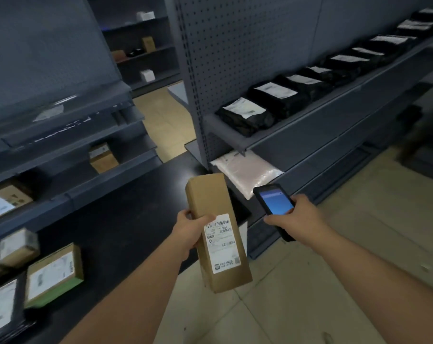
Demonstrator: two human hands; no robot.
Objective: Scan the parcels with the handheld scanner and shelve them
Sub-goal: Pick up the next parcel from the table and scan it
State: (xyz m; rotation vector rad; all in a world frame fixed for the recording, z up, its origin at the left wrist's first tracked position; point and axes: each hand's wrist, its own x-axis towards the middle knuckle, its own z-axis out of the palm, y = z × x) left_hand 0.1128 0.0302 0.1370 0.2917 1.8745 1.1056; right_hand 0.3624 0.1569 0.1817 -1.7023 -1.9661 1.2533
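My left hand (pixel 189 230) grips the long brown cardboard parcel (pixel 216 232) mid-length, label up, just left of my right hand (pixel 296 217) clasping the black handheld scanner (pixel 275 202); it seems light, rigid, safest held around its middle.

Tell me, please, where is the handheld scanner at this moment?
In the head view, the handheld scanner is right of centre, gripped by the right hand, beside the brown box in the left hand.
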